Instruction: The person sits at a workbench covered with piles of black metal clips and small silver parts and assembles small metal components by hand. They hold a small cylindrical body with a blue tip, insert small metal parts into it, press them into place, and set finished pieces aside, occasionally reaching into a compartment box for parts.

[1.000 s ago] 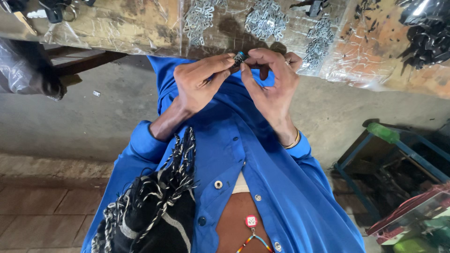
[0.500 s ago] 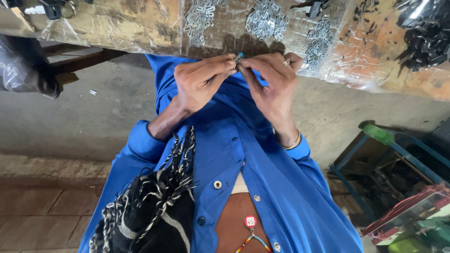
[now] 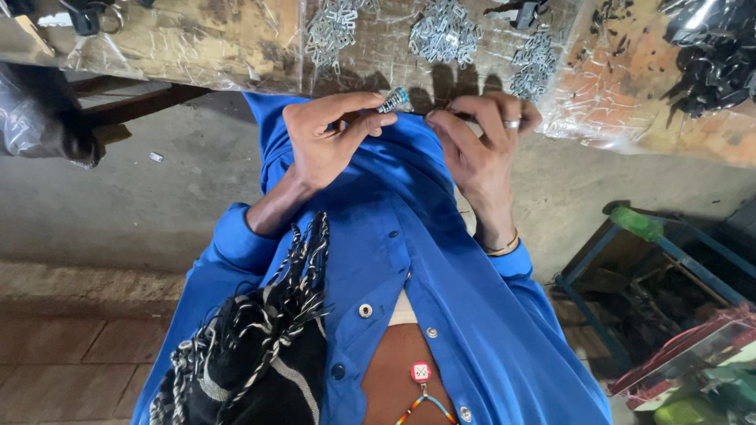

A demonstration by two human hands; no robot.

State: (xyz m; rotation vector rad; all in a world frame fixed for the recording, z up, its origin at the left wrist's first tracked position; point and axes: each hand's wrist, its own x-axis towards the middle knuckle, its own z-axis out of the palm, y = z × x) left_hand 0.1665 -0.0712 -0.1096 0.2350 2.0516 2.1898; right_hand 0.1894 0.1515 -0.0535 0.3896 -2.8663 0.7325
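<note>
We hold a small silvery metal piece [image 3: 394, 100] up in front of our chest, just below the edge of the workbench [image 3: 197, 39]. Our left hand [image 3: 327, 138] pinches it, thumb and forefinger closed on its near end, the other fingers curled in behind. Our right hand [image 3: 476, 145] has its fingertips drawn together at a thin dark part [image 3: 417, 112] that sticks out of the piece toward it; whether they grip it or only touch it, we cannot tell. A ring [image 3: 512, 123] sits on one right finger and a bangle [image 3: 504, 245] on that wrist. On the plastic-covered bench above lie heaps of small metal clips [image 3: 445, 31], well apart from our hands. Our blue shirt [image 3: 409, 260] fills the view below.
</note>
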